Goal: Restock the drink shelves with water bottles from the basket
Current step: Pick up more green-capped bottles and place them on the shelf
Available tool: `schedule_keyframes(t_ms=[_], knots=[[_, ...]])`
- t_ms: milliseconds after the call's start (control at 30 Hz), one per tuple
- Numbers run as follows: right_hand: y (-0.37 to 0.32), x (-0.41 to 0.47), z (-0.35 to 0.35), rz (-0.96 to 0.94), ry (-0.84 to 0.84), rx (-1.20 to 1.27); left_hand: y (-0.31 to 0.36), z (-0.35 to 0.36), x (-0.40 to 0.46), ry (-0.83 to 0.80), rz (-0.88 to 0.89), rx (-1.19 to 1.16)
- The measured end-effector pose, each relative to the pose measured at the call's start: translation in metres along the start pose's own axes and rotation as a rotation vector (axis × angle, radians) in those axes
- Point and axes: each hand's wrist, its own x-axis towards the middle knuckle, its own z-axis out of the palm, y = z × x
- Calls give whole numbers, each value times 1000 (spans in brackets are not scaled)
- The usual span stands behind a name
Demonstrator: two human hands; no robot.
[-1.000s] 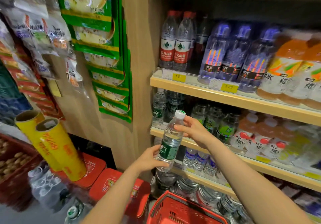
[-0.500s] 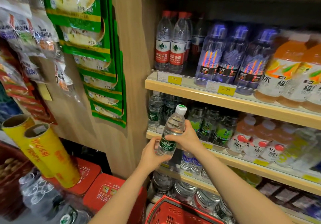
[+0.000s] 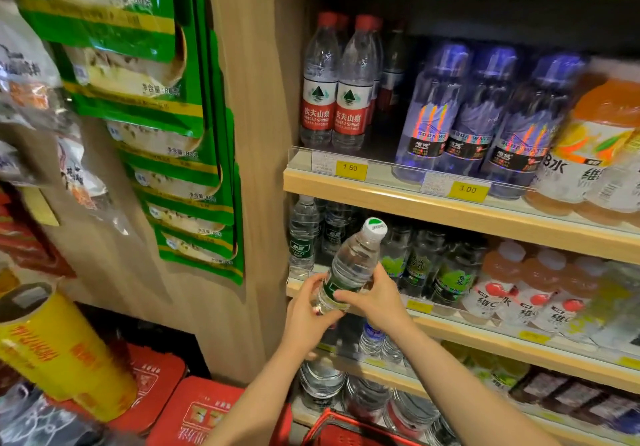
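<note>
A clear water bottle (image 3: 351,265) with a green label and a white cap leans to the right in front of the second shelf (image 3: 485,334). My left hand (image 3: 306,317) grips its base from below. My right hand (image 3: 375,298) wraps round its label from the right. Just behind it, at the shelf's left end, stand matching green-label water bottles (image 3: 304,234). The red basket (image 3: 332,430) shows only its rim at the bottom edge.
The top shelf (image 3: 398,196) carries red-label water bottles (image 3: 332,82), purple soda bottles (image 3: 481,113) and orange drinks (image 3: 602,144). Green snack packs (image 3: 166,168) hang on the wooden side panel. Yellow rolls (image 3: 59,345) and red tins (image 3: 194,414) lie at the lower left.
Both hands have carried the bottle up and toward the second shelf; my right hand slid from the neck down to the label, and the bottle now leans more to the right.
</note>
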Motion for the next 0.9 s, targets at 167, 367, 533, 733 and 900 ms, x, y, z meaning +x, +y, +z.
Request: schedule_keyframes(t_ms=[167,367,533,733,900], knots=[[17,50,9,-105,107,-131,-24,-4,47,-5,-11,96],[57,97,31,26,268,-282,-63,6,79,-73,91,328],[69,121,44,176,372,-364,-89,6,84,-86,182,465],[76,131,55,216,471,-309,-85,11,84,17,219,491],[73,102,45,178,313,-333,-62,27,94,11,177,408]])
